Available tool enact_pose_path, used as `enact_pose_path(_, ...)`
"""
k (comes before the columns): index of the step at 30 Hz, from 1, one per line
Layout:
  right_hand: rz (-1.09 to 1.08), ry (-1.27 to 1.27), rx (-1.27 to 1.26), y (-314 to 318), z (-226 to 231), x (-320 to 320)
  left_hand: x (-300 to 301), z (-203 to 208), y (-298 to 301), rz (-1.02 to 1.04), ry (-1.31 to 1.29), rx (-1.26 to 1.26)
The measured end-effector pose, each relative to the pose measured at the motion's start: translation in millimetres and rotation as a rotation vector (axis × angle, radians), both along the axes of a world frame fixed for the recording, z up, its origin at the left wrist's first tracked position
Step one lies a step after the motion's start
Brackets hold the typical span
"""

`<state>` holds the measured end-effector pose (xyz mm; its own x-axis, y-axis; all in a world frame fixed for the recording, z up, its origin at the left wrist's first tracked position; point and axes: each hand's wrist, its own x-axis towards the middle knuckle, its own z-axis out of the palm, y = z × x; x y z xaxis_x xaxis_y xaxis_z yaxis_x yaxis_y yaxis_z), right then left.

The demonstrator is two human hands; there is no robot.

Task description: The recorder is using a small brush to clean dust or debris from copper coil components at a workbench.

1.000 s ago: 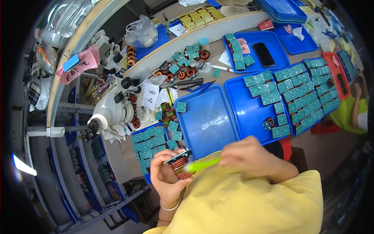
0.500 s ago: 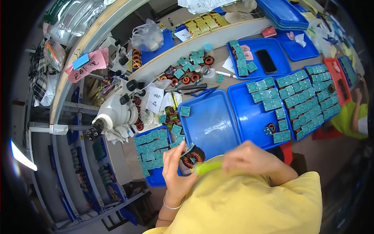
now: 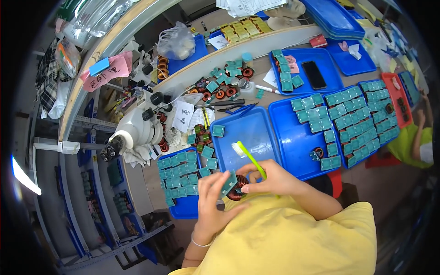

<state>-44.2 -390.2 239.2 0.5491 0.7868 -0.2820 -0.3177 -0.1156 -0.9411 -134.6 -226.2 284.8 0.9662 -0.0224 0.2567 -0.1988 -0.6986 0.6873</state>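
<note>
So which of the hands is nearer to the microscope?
Left. The left hand sits closer to the white microscope up on its left; the right hand is farther right, holding the green toothbrush.

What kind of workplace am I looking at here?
Most likely an electronics assembly bench: blue trays full of small green parts, copper-wound coils across the table, and a white stereo microscope at the left.

The microscope (image 3: 137,130) is standing at the left of the worktop (image 3: 256,75), with a tray (image 3: 183,208) of small boards lying just in front of it. To its right, three more trays are sitting side by side, the middle tray (image 3: 256,133) lying behind the coil (image 3: 236,192), and a phone (image 3: 314,74) is resting in the far tray (image 3: 330,62) behind them.
</note>
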Motion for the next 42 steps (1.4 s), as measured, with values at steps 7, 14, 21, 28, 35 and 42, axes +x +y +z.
enact_pose_path(7, 0.207, 0.234, 0.177, 13, -4, -7, 2, -5, 42, -0.324, 0.211, -0.202)
enact_pose_path(14, -0.122, -0.002, -0.010, -6, -25, 7, -55, -48, 86, 0.174, 0.241, 0.044)
enact_pose_path(21, -0.307, -0.026, -0.289, -70, -52, 15, -178, -173, 187, 0.657, 0.339, 0.518)
enact_pose_path(28, -0.556, -0.113, -0.421, -131, -79, 14, -191, -230, 236, 0.654, 0.316, 0.735)
enact_pose_path(35, -0.612, -0.685, -0.900, -195, -126, 8, -193, -248, 238, 0.763, 0.311, 0.646)
enact_pose_path(42, -0.346, -0.644, -1.265, -156, -147, 2, -180, -239, 226, 0.871, 0.457, 0.683)
